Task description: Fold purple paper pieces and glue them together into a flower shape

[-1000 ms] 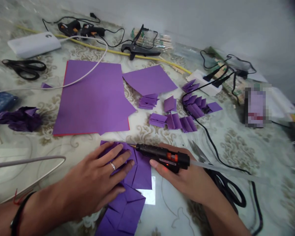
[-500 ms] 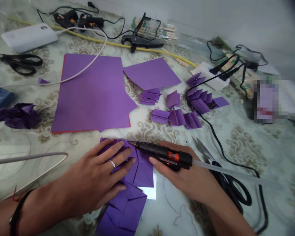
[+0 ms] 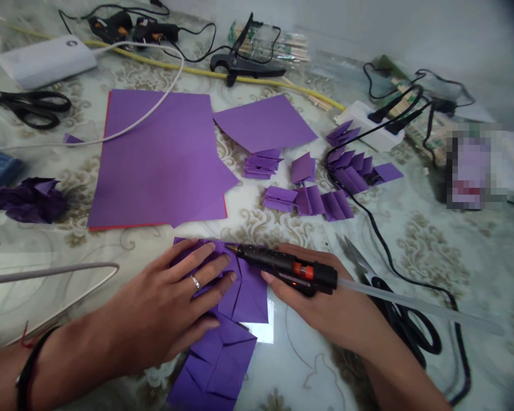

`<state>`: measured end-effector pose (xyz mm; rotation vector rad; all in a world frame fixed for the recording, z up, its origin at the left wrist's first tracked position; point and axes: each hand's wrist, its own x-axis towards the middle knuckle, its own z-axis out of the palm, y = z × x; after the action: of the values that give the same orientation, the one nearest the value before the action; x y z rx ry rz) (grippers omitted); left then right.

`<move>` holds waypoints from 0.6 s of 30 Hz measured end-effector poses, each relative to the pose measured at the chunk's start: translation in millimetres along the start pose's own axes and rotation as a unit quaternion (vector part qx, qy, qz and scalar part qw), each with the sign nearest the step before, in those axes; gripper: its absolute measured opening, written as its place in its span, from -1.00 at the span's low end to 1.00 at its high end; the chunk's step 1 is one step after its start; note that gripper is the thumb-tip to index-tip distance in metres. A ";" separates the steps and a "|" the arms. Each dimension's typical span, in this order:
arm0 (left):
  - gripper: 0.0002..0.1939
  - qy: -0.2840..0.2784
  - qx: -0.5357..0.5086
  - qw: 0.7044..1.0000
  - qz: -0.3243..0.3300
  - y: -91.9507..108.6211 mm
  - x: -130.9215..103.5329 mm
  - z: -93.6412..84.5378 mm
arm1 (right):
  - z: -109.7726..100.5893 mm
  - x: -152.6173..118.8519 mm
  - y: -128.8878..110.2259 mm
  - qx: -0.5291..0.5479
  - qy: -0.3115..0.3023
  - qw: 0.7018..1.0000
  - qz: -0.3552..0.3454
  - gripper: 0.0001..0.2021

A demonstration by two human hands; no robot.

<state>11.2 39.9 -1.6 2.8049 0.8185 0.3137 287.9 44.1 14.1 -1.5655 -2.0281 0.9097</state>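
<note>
My left hand, with a ring on one finger, lies spread over a folded purple paper piece and presses on it. Below, a second folded purple piece adjoins the first and shows near the bottom edge. My right hand is wrapped round a black glue gun from below. The gun's tip touches or hovers just over the top edge of the paper, beside my left fingertips; which one I cannot tell. A clear glue stick juts from the gun's rear.
Purple sheets and small folded pieces lie beyond my hands. Black scissors and a black cable are at the right. A white power bank, crumpled paper and a white power strip stand farther out.
The view has shifted slightly. Both hands and the glue gun keep nearly the same place on the paper.
</note>
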 end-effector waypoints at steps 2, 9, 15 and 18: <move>-0.53 0.000 0.001 1.000 -0.001 -0.2 0.0 -0.3 | -0.7 -1.6 1.0 -0.001 0.004 1.000 0.007 -0.79; -0.54 -0.001 -0.003 1.000 -0.003 0.4 -1.6 -1.3 | -2.4 -8.4 9.2 -0.013 0.019 1.000 0.018 -0.82; -0.55 -0.006 -0.004 1.000 -0.004 0.2 0.4 -1.8 | -3.7 -9.2 9.7 -0.032 0.049 0.997 0.049 -0.89; -0.56 0.003 -0.004 1.000 -0.004 -0.2 0.6 -0.8 | -8.2 -7.3 6.2 -0.006 -0.008 0.997 0.079 -0.83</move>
<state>11.4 40.5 -0.8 2.7928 0.8286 0.3225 299.7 40.0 15.8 -1.7501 -1.9447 0.9725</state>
